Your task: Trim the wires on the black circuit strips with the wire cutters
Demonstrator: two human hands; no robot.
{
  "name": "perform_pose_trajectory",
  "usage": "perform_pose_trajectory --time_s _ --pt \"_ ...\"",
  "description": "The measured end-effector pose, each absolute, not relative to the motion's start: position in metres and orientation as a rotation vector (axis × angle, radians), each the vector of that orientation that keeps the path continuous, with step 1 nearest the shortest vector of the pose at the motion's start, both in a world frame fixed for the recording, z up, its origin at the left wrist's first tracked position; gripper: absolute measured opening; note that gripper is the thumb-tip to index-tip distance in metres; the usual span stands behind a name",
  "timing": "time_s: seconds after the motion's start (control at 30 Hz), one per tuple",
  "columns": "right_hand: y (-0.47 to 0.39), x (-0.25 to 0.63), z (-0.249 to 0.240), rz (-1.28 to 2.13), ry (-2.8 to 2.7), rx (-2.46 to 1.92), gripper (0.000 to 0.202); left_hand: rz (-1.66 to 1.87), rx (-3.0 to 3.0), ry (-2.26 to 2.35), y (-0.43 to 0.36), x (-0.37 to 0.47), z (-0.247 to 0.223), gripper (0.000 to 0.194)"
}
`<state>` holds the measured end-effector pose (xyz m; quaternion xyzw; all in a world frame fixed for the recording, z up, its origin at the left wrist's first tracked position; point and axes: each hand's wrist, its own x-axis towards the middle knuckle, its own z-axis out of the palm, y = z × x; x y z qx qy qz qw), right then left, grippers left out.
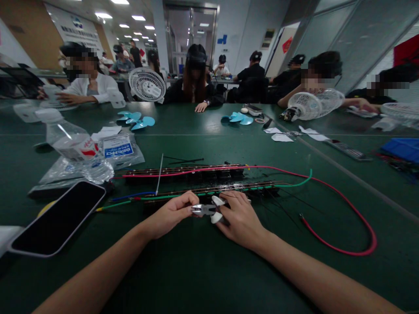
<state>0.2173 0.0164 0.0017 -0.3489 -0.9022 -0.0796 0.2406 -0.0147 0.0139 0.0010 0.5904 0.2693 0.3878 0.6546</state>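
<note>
My right hand [242,220] is wrapped round the white handles of a pair of cutting pliers [204,210], whose metal jaws point left. My left hand [168,216] is pinched at the tip of the jaws; whatever lies between its fingers is too small to make out. Just beyond both hands lies a long black strip with metal rods [255,186], and a green wire [178,194] runs along it. A second black strip [222,173] lies behind, with a red wire [271,167] along it. A pale cable tie [160,174] sticks up from the nearer strip.
At left are a phone [60,218], a plastic bottle [77,146] and a clear bag [122,148]. The red wire loops across the right side. Thin black cable ties [183,160] lie behind the strips. Blue fan blades [139,121] and other people sit across the table [209,274].
</note>
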Motion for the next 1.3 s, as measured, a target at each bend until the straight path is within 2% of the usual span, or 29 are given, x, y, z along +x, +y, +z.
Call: perform_pose_trajectory --time_s 0.47,1.3 --pt "0.0187 0.2194 -0.0019 -0.313 -2.471 -0.879 0.015 0.805 1.572 0.703 0.015 -0.0167 0.0057 0.01" --pt "0.0189 0.2211 -0.0026 -0.26 -2.474 -0.867 0.01 0.777 1.624 0.779 0.0157 -0.0164 0.0098 0.014"
